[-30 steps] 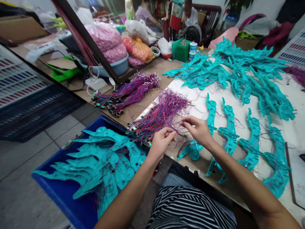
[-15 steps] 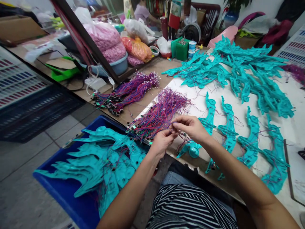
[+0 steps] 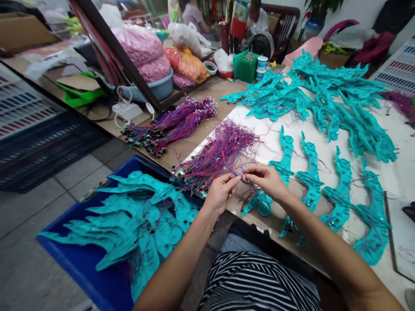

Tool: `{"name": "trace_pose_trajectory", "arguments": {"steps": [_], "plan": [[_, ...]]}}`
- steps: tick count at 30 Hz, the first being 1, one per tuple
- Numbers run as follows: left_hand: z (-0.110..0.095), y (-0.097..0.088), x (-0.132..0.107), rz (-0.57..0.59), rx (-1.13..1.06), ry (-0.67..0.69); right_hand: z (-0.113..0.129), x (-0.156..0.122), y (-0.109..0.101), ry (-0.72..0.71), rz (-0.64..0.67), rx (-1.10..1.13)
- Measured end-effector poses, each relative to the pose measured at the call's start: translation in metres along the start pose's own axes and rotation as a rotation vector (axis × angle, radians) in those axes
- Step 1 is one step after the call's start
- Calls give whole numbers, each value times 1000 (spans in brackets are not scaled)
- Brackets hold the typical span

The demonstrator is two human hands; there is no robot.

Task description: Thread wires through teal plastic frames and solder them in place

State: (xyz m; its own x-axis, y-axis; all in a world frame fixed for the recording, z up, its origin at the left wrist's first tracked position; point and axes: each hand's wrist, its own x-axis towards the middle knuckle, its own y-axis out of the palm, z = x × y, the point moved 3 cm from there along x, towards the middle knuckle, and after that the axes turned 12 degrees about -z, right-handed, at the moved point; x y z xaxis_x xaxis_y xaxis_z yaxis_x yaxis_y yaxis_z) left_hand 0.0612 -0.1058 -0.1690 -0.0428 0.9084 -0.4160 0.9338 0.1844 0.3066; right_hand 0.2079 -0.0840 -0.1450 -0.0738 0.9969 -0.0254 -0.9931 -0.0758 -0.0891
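Observation:
My left hand (image 3: 223, 190) and my right hand (image 3: 264, 180) meet at the table's front edge, fingertips pinched close together. Thin red and blue wires (image 3: 240, 172) run between the fingertips, and a small whitish end shows at the right fingers. Just beyond lies a loose pile of red, blue and purple wires (image 3: 220, 151), with dark and green ends toward the front left. A turquoise plastic part (image 3: 264, 206) lies partly behind my right wrist. To the right, several turquoise plastic parts (image 3: 309, 162) stand in a row with wires across them.
A blue bin (image 3: 74, 276) of turquoise parts stands left of my arms. More turquoise parts are heaped at the table's back (image 3: 324, 86). Bundled wires (image 3: 181, 119) lie by a white power strip (image 3: 128, 110). A green box (image 3: 248, 68) stands behind; two people sit farther back.
My right hand has moved slightly down and right, so the fingertips sit a little farther apart. Both hands still pinch at the wires.

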Motion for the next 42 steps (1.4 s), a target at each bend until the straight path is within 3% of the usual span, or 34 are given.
{"name": "trace_pose_trajectory", "arguments": {"steps": [9,15,19,23,26,29,32,36,42], "plan": [[-1,3,1,-43,38,57,-1,4,2,16,-80,-46],[-1,9,3,-147,-56,105,2,2,7,-223,-173,-228],[0,16,4,-234,-138,161,2,-2,8,-282,-293,-335],[1,17,6,-144,-289,69,-5,0,3,-222,-387,-306],[2,17,8,-12,-321,-37,-10,5,0,-204,-365,-341],[0,16,10,5,-305,-62,-3,8,-1,-403,-332,-406],[-2,16,11,-30,-271,-48,4,9,-1,-564,-208,-426],[-5,19,12,-37,-244,-45,4,14,-2,-523,-93,-380],[-5,16,9,-142,-183,-113,1,12,-7,-398,-222,-174]]}}
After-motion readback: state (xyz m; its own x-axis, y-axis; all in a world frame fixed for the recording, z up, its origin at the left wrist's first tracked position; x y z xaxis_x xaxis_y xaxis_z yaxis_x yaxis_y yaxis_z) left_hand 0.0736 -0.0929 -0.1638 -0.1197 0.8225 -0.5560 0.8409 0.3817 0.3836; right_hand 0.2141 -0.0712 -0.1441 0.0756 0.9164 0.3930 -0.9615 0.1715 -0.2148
